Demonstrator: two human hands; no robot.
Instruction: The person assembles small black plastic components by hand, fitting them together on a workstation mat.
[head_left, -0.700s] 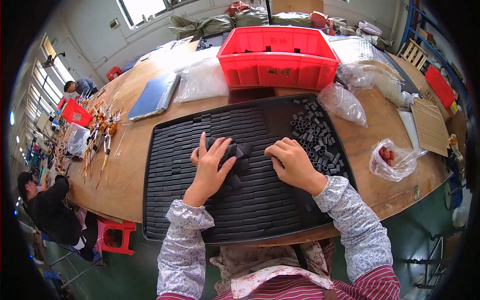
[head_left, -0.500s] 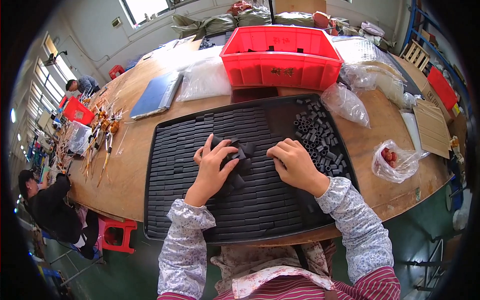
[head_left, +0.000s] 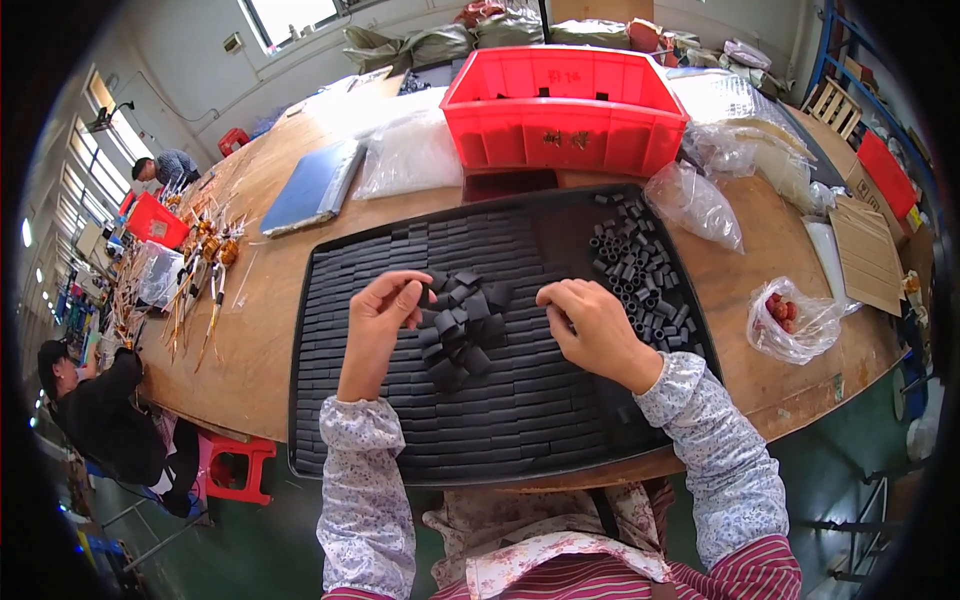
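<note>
A black tray lies before me, mostly covered by tight rows of short black strip-like pieces. On the rows sits a loose heap of wider, curved black pieces. My left hand is just left of this heap, thumb and fingers pinched on one small black piece. Over the right part of the rows, my right hand is closed with curled fingers; what it holds, if anything, is hidden. Beside it, small black tubes lie scattered along the tray's right side.
Behind the tray stands a red crate. A blue folder-like pad and clear plastic bags lie left of it. At the right are a bag of red round items and cardboard. Two people work at the left.
My left hand has drawn back leftward from the heap, now with a black piece in its pinch, leaving the heap in plain sight. My right hand has barely moved.
</note>
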